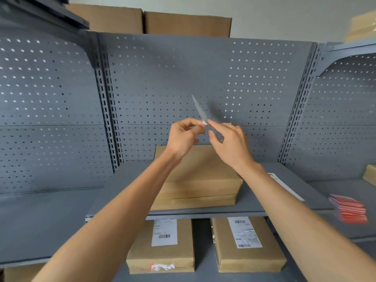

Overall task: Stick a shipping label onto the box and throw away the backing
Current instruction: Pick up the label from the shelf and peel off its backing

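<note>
A plain cardboard box (200,180) lies flat on the grey shelf (130,192), its top bare. Above it, both hands are raised in front of the pegboard. My left hand (184,136) pinches the lower corner of a thin label sheet (200,110), which stands edge-on and tilts up to the left. My right hand (230,142) grips the same sheet just to the right of that corner, fingertips almost touching the left ones. Whether label and backing are separated cannot be told.
Two labelled cardboard boxes (162,245) (249,244) sit on the lower shelf. A stack of red and white sheets (349,208) lies at the right, with a long white strip (284,186) behind my right forearm. More boxes (148,22) stand on top of the rack.
</note>
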